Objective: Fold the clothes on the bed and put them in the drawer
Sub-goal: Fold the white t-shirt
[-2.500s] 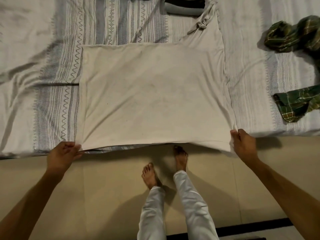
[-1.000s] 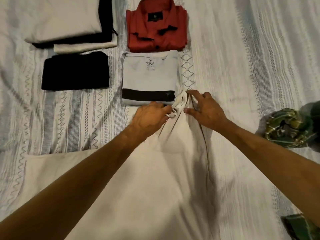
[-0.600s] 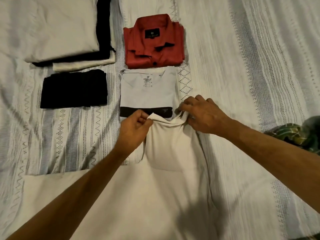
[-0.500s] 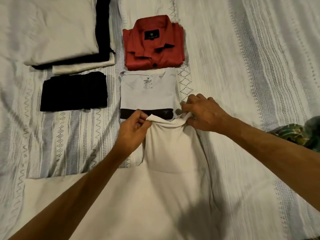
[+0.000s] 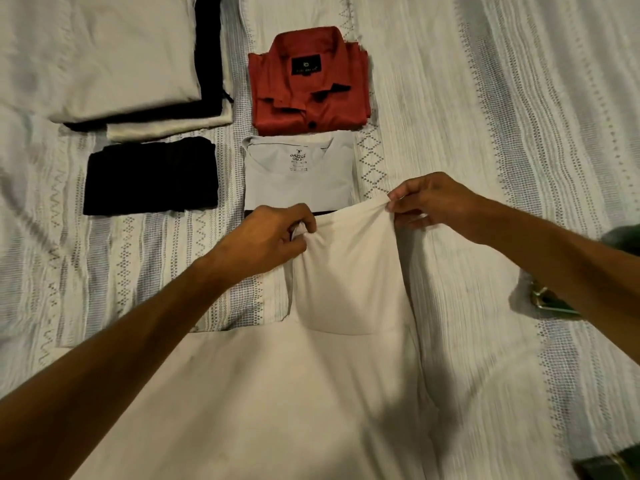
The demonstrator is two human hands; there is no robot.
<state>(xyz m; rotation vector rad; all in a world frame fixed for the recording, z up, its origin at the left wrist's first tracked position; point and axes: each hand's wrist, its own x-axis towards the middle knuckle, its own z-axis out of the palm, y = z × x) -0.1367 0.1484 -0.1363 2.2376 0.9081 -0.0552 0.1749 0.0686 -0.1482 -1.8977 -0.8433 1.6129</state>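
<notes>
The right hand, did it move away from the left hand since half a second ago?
Yes. The right hand slid rightward, pulling the cream cloth edge wider; it was over the grey T-shirt's right edge and is now past it, farther from the left hand.

Bed [image 5: 485, 98] w/ white patterned cover (grey stripes), dim light.

Folded grey tee [image 5: 298, 174] blocks ahead; bare bedspread [image 5: 485, 133] right gives passage.
</notes>
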